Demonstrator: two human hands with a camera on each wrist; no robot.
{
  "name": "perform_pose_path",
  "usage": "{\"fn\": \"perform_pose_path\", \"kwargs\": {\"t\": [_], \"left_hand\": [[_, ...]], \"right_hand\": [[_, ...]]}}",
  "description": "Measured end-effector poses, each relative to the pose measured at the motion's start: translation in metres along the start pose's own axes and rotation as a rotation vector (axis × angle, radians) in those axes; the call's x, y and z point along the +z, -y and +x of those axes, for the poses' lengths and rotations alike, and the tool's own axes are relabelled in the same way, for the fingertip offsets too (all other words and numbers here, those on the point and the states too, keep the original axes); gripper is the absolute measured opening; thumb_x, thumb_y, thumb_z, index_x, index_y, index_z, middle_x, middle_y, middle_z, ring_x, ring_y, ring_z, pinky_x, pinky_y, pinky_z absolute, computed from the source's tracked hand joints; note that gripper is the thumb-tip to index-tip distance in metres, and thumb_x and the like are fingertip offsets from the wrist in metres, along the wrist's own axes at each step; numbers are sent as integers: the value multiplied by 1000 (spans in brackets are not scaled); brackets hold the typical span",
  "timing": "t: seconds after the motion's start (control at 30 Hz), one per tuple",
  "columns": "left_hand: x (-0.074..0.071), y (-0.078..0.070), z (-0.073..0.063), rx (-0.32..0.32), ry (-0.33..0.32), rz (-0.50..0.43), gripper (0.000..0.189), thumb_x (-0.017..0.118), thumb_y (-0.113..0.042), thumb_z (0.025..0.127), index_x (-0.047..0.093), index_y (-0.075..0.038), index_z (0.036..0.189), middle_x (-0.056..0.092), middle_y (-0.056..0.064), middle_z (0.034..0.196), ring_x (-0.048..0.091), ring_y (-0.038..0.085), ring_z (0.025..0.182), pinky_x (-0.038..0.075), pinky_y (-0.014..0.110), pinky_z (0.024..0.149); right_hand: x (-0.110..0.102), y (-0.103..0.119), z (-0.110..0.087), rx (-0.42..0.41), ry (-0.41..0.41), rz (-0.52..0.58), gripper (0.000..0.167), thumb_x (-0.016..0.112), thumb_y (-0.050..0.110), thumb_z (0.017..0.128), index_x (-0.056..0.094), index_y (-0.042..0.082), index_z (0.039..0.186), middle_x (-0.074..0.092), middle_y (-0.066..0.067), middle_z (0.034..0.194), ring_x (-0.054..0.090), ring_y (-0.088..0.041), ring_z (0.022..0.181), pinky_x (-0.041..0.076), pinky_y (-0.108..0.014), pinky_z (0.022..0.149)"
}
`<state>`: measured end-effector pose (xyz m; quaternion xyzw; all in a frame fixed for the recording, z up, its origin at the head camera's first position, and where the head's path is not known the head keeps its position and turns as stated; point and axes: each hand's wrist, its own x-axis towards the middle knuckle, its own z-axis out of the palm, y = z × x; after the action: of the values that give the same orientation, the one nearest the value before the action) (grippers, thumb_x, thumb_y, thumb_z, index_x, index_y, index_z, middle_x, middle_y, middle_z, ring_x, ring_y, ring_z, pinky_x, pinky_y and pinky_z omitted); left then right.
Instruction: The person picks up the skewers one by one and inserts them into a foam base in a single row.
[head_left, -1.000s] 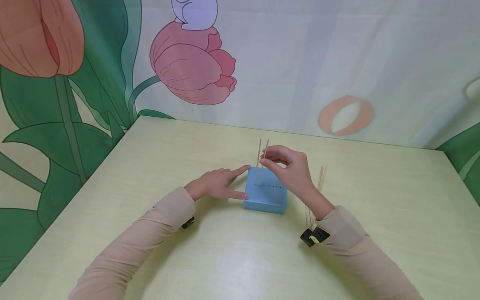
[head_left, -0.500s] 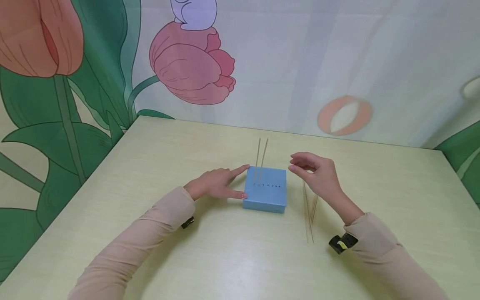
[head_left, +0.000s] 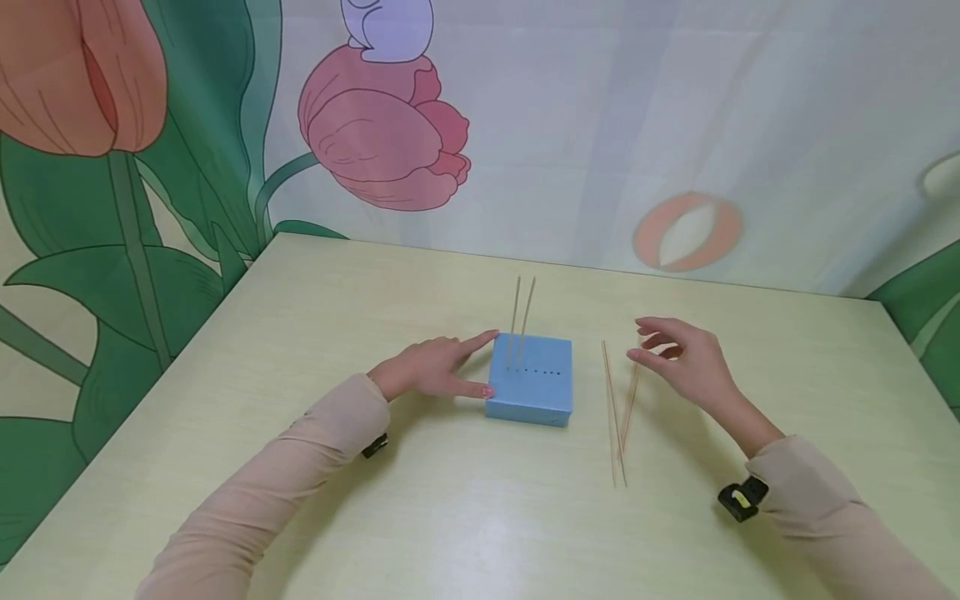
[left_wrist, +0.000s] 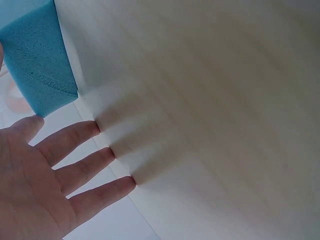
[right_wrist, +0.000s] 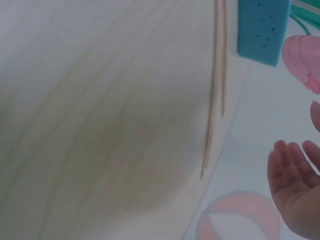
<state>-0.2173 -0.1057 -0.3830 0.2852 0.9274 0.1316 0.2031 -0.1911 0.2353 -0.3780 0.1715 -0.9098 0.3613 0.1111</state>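
Note:
A blue foam block (head_left: 534, 392) lies on the table with a row of small holes across its top. Two thin wooden sticks (head_left: 526, 321) stand upright in the left end of that row. My left hand (head_left: 432, 367) touches the block's left side, its index fingertip at the back corner and its thumb at the front one; in the left wrist view the other fingers stretch out straight over the table. My right hand (head_left: 686, 358), holding nothing, hovers with gently bent fingers above the far ends of several loose wooden sticks (head_left: 613, 417).
The loose sticks lie in a narrow crossing bundle right of the block. A pale wood-grain table (head_left: 420, 525) carries everything and ends at the back against a printed flower curtain (head_left: 555, 125). Black wrist cameras (head_left: 744, 498) sit under the sleeves.
My right hand has let go of the second upright stick in the block and moved right, over the loose sticks. My left hand has stayed against the block.

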Motion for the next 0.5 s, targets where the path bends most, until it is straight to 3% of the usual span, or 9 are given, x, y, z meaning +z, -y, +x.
{"fn": "perform_pose_path", "kwargs": {"t": [0.13, 0.2, 0.37, 0.5], "left_hand": [[0, 0, -1, -4, -4, 1, 89, 54, -63, 79, 8, -30, 147, 58, 15, 108, 43, 34, 121, 42, 39, 75], [0, 0, -1, -4, -6, 1, 89, 54, -63, 79, 8, -30, 147, 57, 16, 113, 42, 34, 121, 42, 40, 76], [0, 0, -1, -1, 0, -6, 89, 54, -63, 79, 7, -30, 147, 60, 13, 97, 36, 36, 126, 42, 40, 77], [1, 1, 0, -2, -3, -1, 89, 54, -64, 79, 7, -30, 147, 60, 11, 100, 35, 36, 127, 41, 42, 79]], "right_hand": [[-5, -11, -1, 19, 69, -30, 51, 73, 16, 78, 54, -3, 121, 57, -21, 112, 57, -33, 94, 49, -40, 72], [-8, -15, -1, 36, 109, -49, 57, 73, 19, 78, 50, -5, 124, 53, -23, 117, 53, -36, 99, 47, -45, 74], [-13, -28, 2, 77, 235, -132, 76, 74, 29, 76, 38, -10, 131, 36, -33, 128, 38, -47, 113, 35, -57, 87], [-13, -38, 5, 126, 320, -177, 85, 73, 34, 76, 30, -12, 135, 24, -37, 133, 22, -53, 120, 22, -63, 93]]}}
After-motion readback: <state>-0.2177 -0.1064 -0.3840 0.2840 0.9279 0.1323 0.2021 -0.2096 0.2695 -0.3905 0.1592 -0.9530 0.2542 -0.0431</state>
